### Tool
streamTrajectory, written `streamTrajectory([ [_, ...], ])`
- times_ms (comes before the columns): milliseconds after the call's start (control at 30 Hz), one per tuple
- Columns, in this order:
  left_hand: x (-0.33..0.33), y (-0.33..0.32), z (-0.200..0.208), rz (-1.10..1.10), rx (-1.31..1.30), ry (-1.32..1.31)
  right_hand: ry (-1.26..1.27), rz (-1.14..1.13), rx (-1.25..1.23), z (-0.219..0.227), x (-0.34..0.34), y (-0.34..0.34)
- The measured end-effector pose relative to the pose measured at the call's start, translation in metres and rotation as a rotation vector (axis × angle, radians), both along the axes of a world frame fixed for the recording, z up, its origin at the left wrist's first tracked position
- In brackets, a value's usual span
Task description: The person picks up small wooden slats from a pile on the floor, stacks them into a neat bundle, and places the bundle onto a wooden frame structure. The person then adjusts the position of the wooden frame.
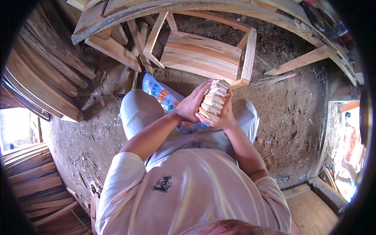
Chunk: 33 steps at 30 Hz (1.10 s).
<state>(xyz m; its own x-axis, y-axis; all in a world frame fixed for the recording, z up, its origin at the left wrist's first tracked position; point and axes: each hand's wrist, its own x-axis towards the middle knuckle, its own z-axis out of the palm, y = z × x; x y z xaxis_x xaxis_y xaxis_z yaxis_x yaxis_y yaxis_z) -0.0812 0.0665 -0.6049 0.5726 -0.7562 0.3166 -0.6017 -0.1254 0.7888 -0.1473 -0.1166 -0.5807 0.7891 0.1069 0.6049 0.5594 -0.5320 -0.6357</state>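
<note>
Between my two hands is a stack of short wooden slats [214, 101], its ragged end faces turned toward me. My left hand [192, 102] presses along the stack's left side, with the fingers reaching up toward its far end. On the right side, my right hand [226, 111] wraps around the same stack, and its fingers are partly hidden. The bundle is held above my lap, between my bent knees. Under my left forearm and hands lies a blue printed plastic sack [162, 94].
Ahead stands a wooden frame [248, 55] around several flat slats [201, 55]. A workbench edge [188, 8] curves overhead. Long boards [43, 74] lean at the left, with stacked planks [35, 180] below. Thin sticks [270, 80] lie on the dirt floor [290, 117].
</note>
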Motion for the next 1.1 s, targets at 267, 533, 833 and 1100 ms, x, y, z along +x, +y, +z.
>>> streamTrajectory([
  [267,-0.003,-0.001,-0.015,-0.051,-0.076,0.009,0.065,0.034,0.012,-0.023,-0.012,-0.005],
  [533,0.037,-0.019,-0.003,-0.308,0.175,-0.138,0.251,0.115,-0.193,-0.030,-0.022,-0.025],
  [833,0.040,-0.030,-0.031,-0.189,-0.074,-0.081,0.237,0.164,-0.272,-0.029,-0.015,-0.043],
  [1100,0.075,-0.020,-0.023,0.137,-0.142,-0.079,0.562,-0.022,0.014,-0.081,-0.013,-0.026],
])
